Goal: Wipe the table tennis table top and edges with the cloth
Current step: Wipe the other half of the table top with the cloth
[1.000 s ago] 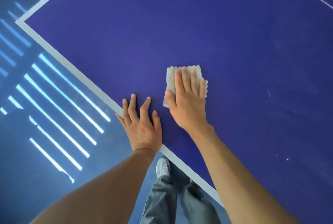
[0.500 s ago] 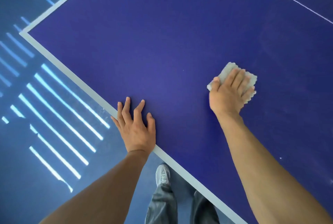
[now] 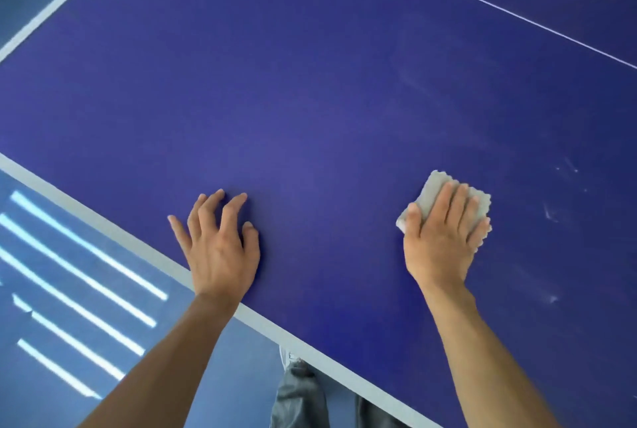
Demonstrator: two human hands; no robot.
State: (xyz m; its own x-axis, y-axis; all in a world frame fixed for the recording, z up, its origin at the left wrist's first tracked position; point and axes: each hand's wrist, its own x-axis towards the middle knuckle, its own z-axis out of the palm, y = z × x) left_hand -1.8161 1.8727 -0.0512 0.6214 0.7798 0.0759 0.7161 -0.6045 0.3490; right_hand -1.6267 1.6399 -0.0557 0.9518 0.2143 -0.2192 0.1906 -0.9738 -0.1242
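Observation:
The blue table tennis table fills most of the view, with a white edge line running diagonally along its near side. A folded grey cloth lies flat on the top at the right. My right hand presses down on it with straight fingers, covering most of it. My left hand rests on the table near the edge line, fingers spread and slightly bent, holding nothing.
Faint smears and pale specks mark the table to the right of the cloth. A thin white centre line crosses the far right. Below the near edge are the blue floor with bright light stripes and my grey trousers.
My right hand has slid the cloth to the right across the table top, away from my left hand. The left hand has stayed by the edge line. The view has shifted right.

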